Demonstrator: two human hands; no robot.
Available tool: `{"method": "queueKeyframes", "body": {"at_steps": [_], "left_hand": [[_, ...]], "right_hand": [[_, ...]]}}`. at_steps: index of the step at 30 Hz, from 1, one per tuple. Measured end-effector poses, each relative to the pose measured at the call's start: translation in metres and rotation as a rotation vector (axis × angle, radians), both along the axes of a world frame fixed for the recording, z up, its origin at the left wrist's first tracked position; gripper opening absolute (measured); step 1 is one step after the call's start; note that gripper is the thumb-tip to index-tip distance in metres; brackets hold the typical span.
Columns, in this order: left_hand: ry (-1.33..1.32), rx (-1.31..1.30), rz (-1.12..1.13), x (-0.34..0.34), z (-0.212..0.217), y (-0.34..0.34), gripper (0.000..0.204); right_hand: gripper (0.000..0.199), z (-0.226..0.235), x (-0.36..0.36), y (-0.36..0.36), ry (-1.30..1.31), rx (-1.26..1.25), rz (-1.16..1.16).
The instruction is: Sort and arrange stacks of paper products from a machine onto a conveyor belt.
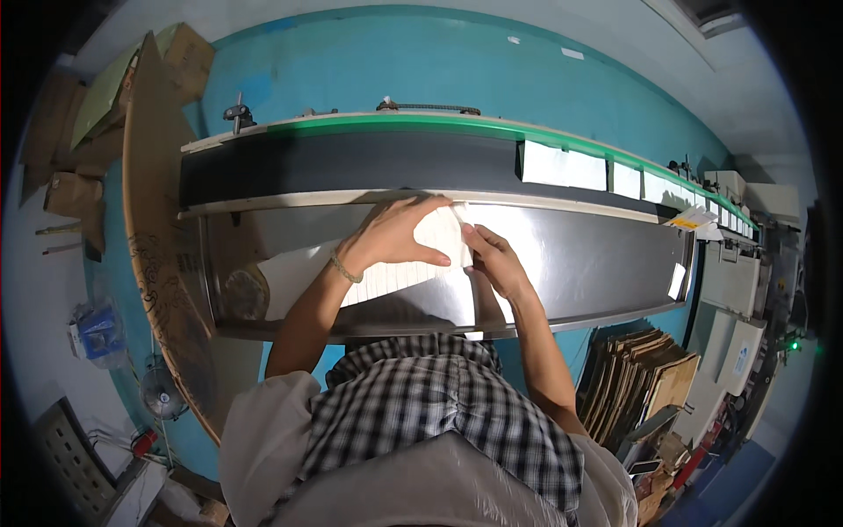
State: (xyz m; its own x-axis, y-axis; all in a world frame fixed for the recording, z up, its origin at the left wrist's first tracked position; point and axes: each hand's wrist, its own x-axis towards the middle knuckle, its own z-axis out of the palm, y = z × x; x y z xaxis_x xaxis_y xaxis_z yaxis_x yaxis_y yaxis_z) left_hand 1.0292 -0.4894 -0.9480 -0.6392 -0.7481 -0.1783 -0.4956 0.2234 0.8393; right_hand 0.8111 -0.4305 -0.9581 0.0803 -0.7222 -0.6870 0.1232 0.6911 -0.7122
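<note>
Both of my hands are over a shiny metal tray [580, 255] in front of me. A small stack of white sheets [443, 230] stands between them. My left hand [395, 233] spans the stack from its left, fingers at the far edge and thumb at the near side. My right hand [498, 259] pinches the stack's right edge between thumb and fingers. Left of and below the stack, a row of overlapping white sheets [382, 279] lies along the tray, partly covered by my left hand and wrist. The print on the sheets, if any, is too small to tell.
Behind the tray runs a dark conveyor belt [395, 162] with several white pieces [562, 164] spaced along its right part. A large cardboard sheet [154, 237] stands at the left. Flattened cardboard [632, 378] is stacked at the lower right. A yellow-marked card [694, 218] sits at the tray's far right corner.
</note>
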Motion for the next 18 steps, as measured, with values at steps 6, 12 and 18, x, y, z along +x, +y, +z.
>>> {"method": "queueKeyframes", "body": {"at_steps": [6,12,18], "left_hand": [[-0.004,-0.074,0.037,0.001,0.001,0.003,0.082],[-0.032,0.013,0.038,0.004,0.006,-0.002,0.08],[-0.007,-0.026,0.047,0.014,0.007,0.005,0.076]], "right_hand": [[0.038,-0.021,-0.021,-0.043,0.086,-0.261,-0.157],[0.046,-0.002,0.019,-0.005,0.354,-0.3,0.31],[0.041,-0.014,0.001,0.0,0.159,0.011,0.087]]}}
